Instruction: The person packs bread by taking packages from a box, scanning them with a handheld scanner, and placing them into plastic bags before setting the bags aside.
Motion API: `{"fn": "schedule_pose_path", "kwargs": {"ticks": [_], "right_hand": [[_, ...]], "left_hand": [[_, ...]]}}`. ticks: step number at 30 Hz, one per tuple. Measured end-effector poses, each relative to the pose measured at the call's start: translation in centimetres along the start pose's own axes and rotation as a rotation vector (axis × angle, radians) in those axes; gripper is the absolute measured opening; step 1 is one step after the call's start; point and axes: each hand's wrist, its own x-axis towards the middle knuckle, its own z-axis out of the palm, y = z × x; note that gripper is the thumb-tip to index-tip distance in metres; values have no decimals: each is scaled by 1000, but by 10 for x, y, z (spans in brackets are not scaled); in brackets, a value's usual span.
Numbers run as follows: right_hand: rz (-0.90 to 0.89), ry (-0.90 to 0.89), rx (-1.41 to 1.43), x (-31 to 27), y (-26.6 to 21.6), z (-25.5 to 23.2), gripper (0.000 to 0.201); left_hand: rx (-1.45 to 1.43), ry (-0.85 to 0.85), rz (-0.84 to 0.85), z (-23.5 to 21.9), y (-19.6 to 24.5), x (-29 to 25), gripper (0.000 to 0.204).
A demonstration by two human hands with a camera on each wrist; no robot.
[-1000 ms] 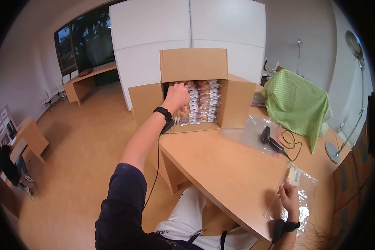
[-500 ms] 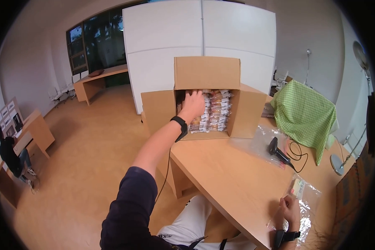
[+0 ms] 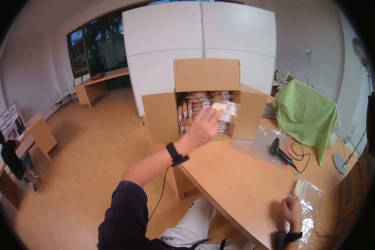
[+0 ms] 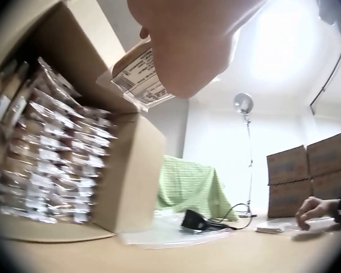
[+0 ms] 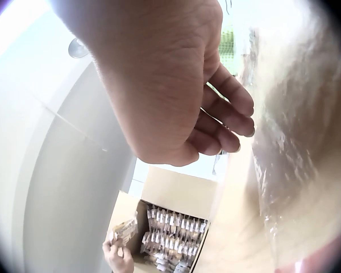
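Observation:
My left hand pinches a small clear-wrapped snack packet in front of the open cardboard box. A white printed label on the held packet shows in the left wrist view. Inside the box, wrapped packets stand in tight stacks, several upright on the left side. My right hand is over a clear plastic bag near the table's right front, its fingers loosely curled around nothing. Just beyond the fingers, one labelled packet lies at the bag.
A black barcode scanner with a coiled cable lies on another clear plastic sheet right of the box. Behind it, a green checked cloth covers something. A lamp and stacked cartons stand at the right. Far left, a person sits.
My left hand has come out of the box with a packet, moving right and toward me. The right hand stays over the plastic bag. The head view has shifted slightly.

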Motion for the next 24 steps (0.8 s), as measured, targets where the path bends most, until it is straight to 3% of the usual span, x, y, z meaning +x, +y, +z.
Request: {"fn": "schedule_pose_path", "kwargs": {"ticks": [3, 5, 9, 11, 12, 14, 15, 17, 18, 20, 24], "right_hand": [[24, -8, -19, 1, 0, 1, 25], [9, 0, -9, 2, 9, 4, 26], [22, 17, -11, 2, 21, 7, 27], [-1, 25, -30, 3, 29, 11, 24], [-30, 28, -41, 3, 31, 9, 23], [-63, 12, -60, 2, 25, 6, 23], [-46, 2, -39, 2, 27, 8, 23], [-31, -15, -22, 2, 24, 10, 23], [-29, -18, -27, 1, 21, 10, 23], [-3, -41, -7, 1, 17, 9, 22], [6, -58, -16, 3, 7, 8, 22]], "left_hand": [[-155, 120, 17, -10, 41, 18, 8], [-343, 166, -96, -3, 70, 30, 7], [-674, 216, -283, 36, 112, 56, 8], [-1005, 227, -474, 73, 133, 61, 8], [-1012, 236, -480, 92, 143, 63, 8], [-1489, -69, -750, 123, 162, 64, 17], [-1494, -61, -757, 135, 171, 65, 17], [-1945, -215, -1121, 154, 185, 63, 38], [-1950, -212, -1125, 163, 192, 59, 38], [-2123, -148, -1411, 182, 204, 48, 57], [-2198, -127, -1476, 197, 217, 25, 63]]}}
